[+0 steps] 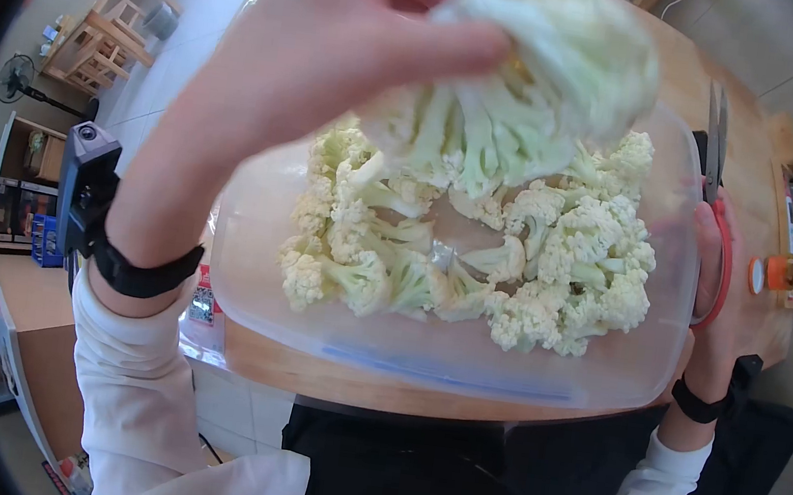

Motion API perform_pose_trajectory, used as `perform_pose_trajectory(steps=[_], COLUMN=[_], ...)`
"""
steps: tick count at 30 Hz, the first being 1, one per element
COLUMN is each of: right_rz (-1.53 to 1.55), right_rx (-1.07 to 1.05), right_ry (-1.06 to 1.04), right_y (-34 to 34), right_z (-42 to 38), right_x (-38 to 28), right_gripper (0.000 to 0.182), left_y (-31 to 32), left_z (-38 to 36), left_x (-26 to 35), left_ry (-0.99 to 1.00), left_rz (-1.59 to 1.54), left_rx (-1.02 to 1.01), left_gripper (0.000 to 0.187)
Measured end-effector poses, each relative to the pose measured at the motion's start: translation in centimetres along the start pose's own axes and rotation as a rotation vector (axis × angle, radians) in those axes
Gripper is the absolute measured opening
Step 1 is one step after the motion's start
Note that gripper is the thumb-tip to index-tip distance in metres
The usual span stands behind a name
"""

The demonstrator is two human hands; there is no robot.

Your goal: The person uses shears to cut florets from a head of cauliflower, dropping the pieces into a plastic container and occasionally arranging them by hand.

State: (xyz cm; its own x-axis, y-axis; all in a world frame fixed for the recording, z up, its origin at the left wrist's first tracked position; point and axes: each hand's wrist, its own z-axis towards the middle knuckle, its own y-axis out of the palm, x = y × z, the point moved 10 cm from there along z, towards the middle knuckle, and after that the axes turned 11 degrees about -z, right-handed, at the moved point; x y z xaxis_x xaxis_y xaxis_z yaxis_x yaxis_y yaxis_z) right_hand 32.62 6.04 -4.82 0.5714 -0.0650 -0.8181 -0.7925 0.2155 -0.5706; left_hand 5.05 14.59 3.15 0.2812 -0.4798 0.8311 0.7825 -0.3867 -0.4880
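Wooden table (pixel 750 335), translucent plastic tub (pixel 255 230) on it. Big cauliflower chunk (pixel 568 61) raised over tub's far side, slightly blurred; left hand (pixel 405 31) part-closed, gripping it, thumb on near side, other fingers partly hidden. Scissors (pixel 714 153) right of tub, blades pointing away; right hand (pixel 712 249) curled around red handles. Smaller cauliflower florets (pixel 585 246) inside tub, loosely ringed.

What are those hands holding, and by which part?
The left hand holds a large cauliflower piece by one side; the right hand holds scissors by the red handle.
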Motion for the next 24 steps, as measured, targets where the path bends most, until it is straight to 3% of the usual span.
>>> perform_pose_trajectory(steps=[1, 2, 4, 5, 8, 16, 20, 22, 23, 24], right_rz=[-0.004, 0.0, -0.216, -0.212, -0.06, 0.112, 0.108, -0.034, -0.03, -0.038], right_rx=[-0.004, -0.002, 0.061, 0.066, 0.051, 0.05, 0.055, 0.0, -0.002, 0.0], right_ry=[-0.013, -0.017, -0.063, -0.069, -0.118, -0.068, -0.043, -0.031, -0.033, -0.029], right_y=[0.0, -0.1, -0.6, -0.6, -0.2, 0.2, -0.2, -0.2, -0.3, -0.3], right_z=[0.1, 0.0, -0.3, -0.4, -0.3, 0.2, 0.7, 0.8, 0.7, 0.7], right_x=[-0.1, -0.2, -0.8, -0.8, -0.6, 0.1, 0.8, 0.4, 0.2, -0.1], right_gripper=[0.029, 0.029, 0.028, 0.028, 0.028, 0.025, 0.024, 0.024, 0.024, 0.024], left_y=[-1.1, -2.1, -3.9, -4.7, -4.2, -1.0, 0.3, 1.9, 2.7, 3.5], left_z=[-0.2, -0.6, -1.5, -1.3, -1.2, -1.3, -0.9, -0.3, -0.1, -0.2], left_x=[-0.4, -0.4, -2.8, -2.6, -1.4, -2.6, -1.3, 0.2, 0.8, -0.4], left_ry=[-0.01, -0.008, -0.218, -0.217, -0.08, -0.182, -0.168, -0.15, -0.152, -0.288], left_rz=[-0.207, -0.201, -0.812, -0.83, -1.202, -1.418, -1.482, -1.62, -1.615, -1.263], left_rx=[0.024, 0.025, 0.146, 0.171, -0.061, -0.077, -0.14, -0.218, -0.216, -0.082], left_gripper=[0.037, 0.037, 0.045, 0.047, 0.046, 0.045, 0.045, 0.044, 0.044, 0.043])
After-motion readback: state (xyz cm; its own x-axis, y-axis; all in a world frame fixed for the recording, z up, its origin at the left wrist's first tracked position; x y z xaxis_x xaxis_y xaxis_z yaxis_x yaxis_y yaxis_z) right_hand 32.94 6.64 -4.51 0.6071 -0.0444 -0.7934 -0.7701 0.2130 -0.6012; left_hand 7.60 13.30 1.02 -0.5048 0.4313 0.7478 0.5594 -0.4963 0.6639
